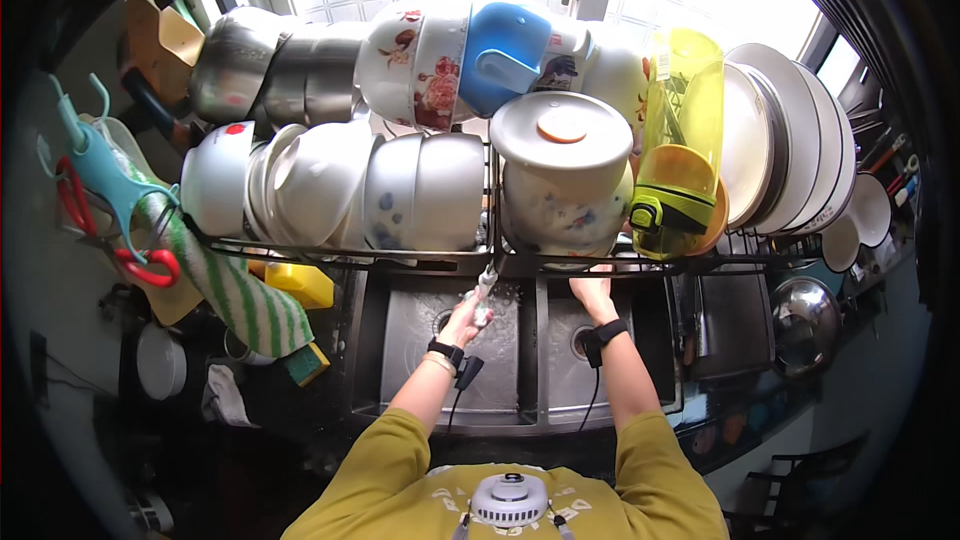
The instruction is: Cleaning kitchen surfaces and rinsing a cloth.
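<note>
My left hand [463, 321] is over the left basin of a steel double sink [528, 420], beside the running tap [487, 279]; water and something whitish are at its fingers, and whether it grips anything is not clear. Above the right basin my right hand [592, 291] reaches forward, its fingertips hidden under the dish rack [450, 259]. Both wrists wear black bands with cables. Over the hands, the rack bears white bowls [322, 180], a lidded white container [562, 187], a yellow-green bottle [679, 135] and upright plates [802, 142].
A green-striped towel [247, 300] and red-handled scissors [150, 270] hang at left. Below them lie a green-yellow sponge [307, 364] and a white cloth [225, 396] on the dark counter. A shiny metal bowl [806, 326] stands right of the sink. Steel pots [315, 75] sit on the rack's back row.
</note>
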Demonstrator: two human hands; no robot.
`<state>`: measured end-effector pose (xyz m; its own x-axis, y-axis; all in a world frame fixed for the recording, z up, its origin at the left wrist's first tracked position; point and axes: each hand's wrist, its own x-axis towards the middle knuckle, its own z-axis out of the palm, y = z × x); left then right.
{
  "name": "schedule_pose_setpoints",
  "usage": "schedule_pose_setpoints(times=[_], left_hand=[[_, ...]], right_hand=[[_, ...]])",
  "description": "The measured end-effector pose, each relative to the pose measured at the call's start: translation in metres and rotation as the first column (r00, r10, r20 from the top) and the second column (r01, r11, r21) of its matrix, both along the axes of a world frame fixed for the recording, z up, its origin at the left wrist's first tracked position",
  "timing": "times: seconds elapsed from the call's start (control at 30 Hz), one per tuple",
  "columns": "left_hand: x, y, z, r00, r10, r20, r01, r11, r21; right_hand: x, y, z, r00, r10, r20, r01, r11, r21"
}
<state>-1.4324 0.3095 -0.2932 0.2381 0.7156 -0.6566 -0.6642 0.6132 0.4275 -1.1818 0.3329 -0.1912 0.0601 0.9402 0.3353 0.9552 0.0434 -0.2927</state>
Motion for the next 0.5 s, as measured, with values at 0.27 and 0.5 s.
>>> schedule_pose_setpoints(times=[0.27,0.5], left_hand=[[-0.008,-0.011,0.033,0.921,-0.169,-0.352,0.204,0.977,0.065],[-0.05,-0.031,-0.01,0.652,-0.013,-0.758,0.258,0.944,0.205]], right_hand=[[-0.015,-0.052,0.02,0.966,0.06,-0.251,-0.085,0.992,-0.09],[0.001,-0.152,0.042,0.895,0.178,-0.41,-0.194,0.981,0.002]])
